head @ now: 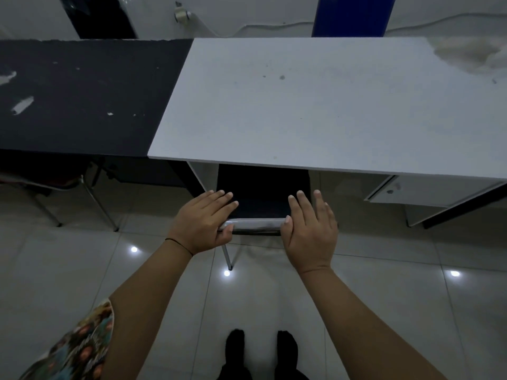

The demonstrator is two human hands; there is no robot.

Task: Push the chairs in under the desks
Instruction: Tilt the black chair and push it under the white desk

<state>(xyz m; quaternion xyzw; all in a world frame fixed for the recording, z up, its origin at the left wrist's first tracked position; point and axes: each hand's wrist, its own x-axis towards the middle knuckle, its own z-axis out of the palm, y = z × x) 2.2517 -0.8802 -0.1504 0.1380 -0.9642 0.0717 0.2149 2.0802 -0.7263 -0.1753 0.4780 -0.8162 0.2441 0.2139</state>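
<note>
A dark-seated chair (262, 193) with a chrome back rail (255, 224) stands partly under the white desk (315, 105), its front hidden beneath the desktop. My left hand (204, 219) rests on the left end of the rail, fingers stretched forward over it and thumb under it. My right hand (310, 229) lies flat on the right end of the rail, fingers spread, thumb against the rail. One chrome chair leg (227, 256) shows below my left hand. A second chair (55, 182) with chrome legs sits under the black desk (82, 97) at the left.
The white desk has a drawer unit (428, 190) under its right side. A crumpled pale cloth (466, 54) lies on its far right corner. Glossy floor tiles (397, 297) reflect ceiling lights. My dark shoes (260, 349) stand behind the chair. A wall with cables runs behind the desks.
</note>
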